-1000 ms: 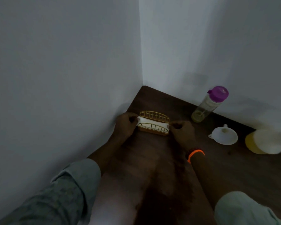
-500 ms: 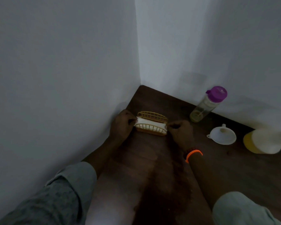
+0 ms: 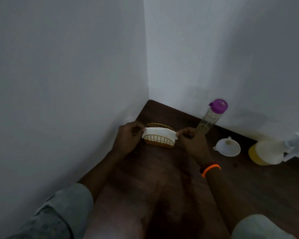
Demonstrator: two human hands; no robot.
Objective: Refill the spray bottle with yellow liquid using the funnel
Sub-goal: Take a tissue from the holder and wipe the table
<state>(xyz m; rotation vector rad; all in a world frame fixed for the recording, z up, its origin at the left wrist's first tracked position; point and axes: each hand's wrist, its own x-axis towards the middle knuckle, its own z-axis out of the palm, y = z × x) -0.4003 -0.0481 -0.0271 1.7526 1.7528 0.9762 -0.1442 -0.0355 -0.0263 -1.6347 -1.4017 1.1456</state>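
Head: wire holder (image 3: 160, 141) contains white napkins (image 3: 158, 132).

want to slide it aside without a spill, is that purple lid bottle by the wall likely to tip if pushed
Probably. The purple-lid bottle is tall and narrow, so a push near the cap could topple it. Only a little liquid shows at its base, so it is likely light and slides easily. Its round body would probably roll if it fell.

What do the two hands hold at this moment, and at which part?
Both hold the white tissue in the wire holder: the left hand pinches its left end, the right hand its right end.
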